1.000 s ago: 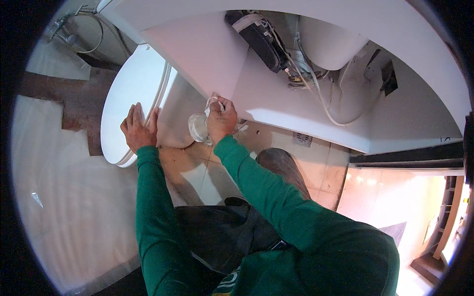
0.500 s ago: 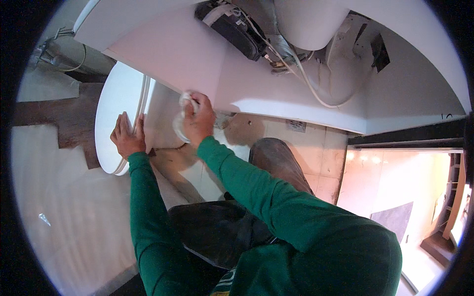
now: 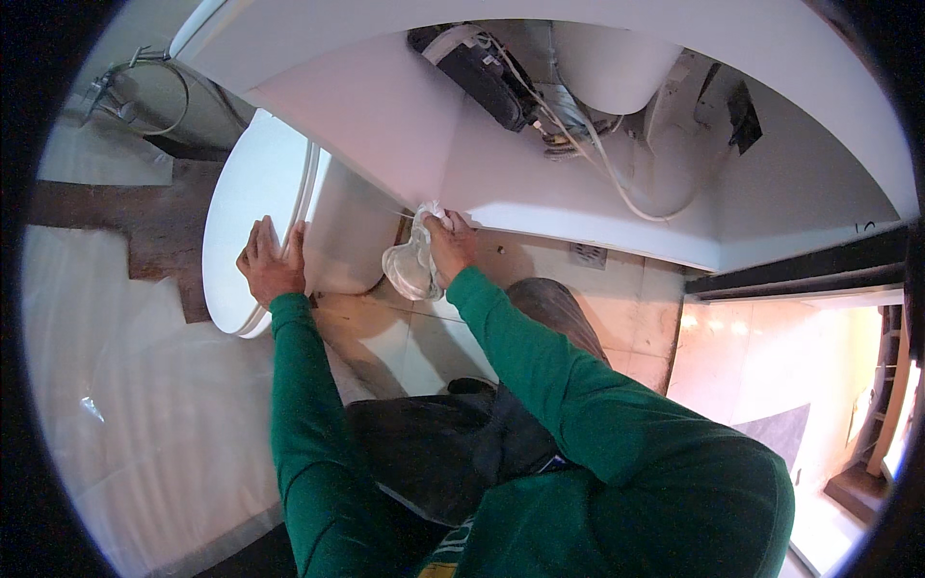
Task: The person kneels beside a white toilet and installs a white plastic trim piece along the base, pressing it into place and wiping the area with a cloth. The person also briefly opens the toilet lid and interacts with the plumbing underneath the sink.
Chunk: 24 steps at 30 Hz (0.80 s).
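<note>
Cloth (image 3: 412, 262): white, thin, crumpled, sheer in places. My right hand (image 3: 449, 246) is clenched around it, pressing it to the bottom edge of a smooth white panel (image 3: 385, 125), just beside the toilet bowl (image 3: 349, 236). My left hand (image 3: 272, 262) lies flat, fingers spread, on the glossy oval toilet lid (image 3: 252, 207) at its rim; it grips nothing. Both sleeves (image 3: 578, 405) are green knit. Below: pale glazed floor tiles (image 3: 617, 299). Above: black box (image 3: 472, 63) and white hose (image 3: 617, 183) behind the panel.
</note>
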Each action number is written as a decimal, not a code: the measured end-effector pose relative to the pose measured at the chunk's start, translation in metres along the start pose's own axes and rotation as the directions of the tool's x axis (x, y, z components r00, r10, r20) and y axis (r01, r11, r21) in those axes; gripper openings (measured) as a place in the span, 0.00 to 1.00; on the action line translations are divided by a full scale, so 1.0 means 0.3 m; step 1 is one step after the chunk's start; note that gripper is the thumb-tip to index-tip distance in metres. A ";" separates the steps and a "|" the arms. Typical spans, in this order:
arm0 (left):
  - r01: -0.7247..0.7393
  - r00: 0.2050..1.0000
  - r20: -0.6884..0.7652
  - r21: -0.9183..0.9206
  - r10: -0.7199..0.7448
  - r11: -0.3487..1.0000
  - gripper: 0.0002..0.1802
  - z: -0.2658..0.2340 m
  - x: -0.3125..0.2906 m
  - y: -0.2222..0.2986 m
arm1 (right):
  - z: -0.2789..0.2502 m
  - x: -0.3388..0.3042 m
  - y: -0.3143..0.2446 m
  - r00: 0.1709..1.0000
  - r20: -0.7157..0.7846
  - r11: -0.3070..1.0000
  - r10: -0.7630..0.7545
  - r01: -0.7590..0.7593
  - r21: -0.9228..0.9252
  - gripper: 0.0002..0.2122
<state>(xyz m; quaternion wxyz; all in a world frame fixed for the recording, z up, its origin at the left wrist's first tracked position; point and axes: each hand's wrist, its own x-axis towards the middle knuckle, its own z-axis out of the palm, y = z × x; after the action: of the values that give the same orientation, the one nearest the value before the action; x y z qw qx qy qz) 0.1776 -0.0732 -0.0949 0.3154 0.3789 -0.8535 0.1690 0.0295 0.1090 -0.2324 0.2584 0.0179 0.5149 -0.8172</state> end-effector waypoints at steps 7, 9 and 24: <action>0.005 0.999 -0.032 -0.041 -0.007 0.999 0.33 0.004 0.004 0.013 | 0.081 0.051 0.028 0.979 -0.085 0.970 -0.183 0.166 -0.178 0.15; 0.000 0.999 -0.037 -0.046 -0.002 0.999 0.33 -0.004 0.001 0.009 | 0.099 0.031 0.003 0.952 -0.080 0.927 -0.295 0.265 -0.265 0.15; 0.018 1.000 -0.014 -0.016 -0.018 1.000 0.33 -0.017 0.012 0.029 | 0.121 -0.030 -0.080 0.804 0.014 0.719 -0.595 0.539 -0.439 0.13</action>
<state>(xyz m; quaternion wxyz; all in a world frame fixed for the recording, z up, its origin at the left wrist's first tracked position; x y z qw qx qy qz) 0.1712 -0.0666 -0.0892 0.3260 0.3827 -0.8491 0.1622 0.0354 0.0898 -0.1926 -0.0407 -0.1448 0.6748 -0.7225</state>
